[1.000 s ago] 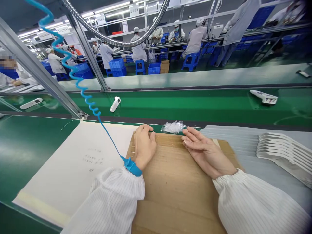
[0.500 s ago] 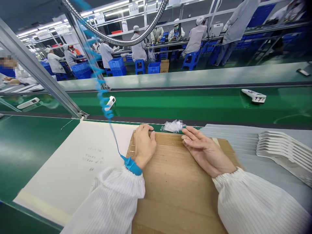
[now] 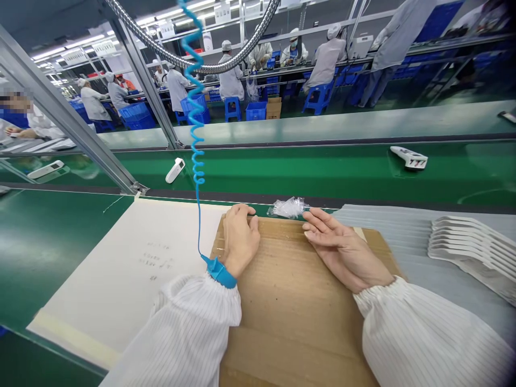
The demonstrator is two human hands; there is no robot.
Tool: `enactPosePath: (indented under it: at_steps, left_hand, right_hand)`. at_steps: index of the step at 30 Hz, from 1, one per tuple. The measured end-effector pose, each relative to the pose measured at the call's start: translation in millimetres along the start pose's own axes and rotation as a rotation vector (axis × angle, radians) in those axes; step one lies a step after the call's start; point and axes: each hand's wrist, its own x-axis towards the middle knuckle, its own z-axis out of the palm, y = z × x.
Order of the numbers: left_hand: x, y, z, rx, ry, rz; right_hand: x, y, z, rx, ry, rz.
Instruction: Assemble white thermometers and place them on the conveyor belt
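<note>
The cardboard (image 3: 298, 322) is brown with a few dark specks; the sleeves (image 3: 193, 328) are white with fine stripes, and the wristband (image 3: 221, 273) and coiled cord (image 3: 197, 134) are bright blue. The paper (image 3: 100, 274) is off-white, its lower edge banded by pale yellow tape (image 3: 76, 337) and its middle marked with grey writing (image 3: 155, 262). The belt (image 3: 298, 172) is green, the devices (image 3: 409, 158) mostly white, the sheet (image 3: 387, 231) pale grey, the stacked parts (image 3: 471, 244) white

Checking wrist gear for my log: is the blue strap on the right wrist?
No, the blue strap sits around the left wrist.
</note>
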Motion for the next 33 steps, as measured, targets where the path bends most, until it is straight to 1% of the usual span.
enactPosePath:
  at_steps: [20, 33]
  left_hand:
    - [-0.1, 0.3, -0.1, -0.014, 0.008, -0.011]
    - [-0.4, -1.8, 0.9, -0.022, 0.015, 0.009]
  right_hand:
    - [-0.7, -0.5, 0.6, 0.003, 0.016, 0.0]
    - [-0.6, 0.2, 0.5, 0.007, 0.014, 0.003]
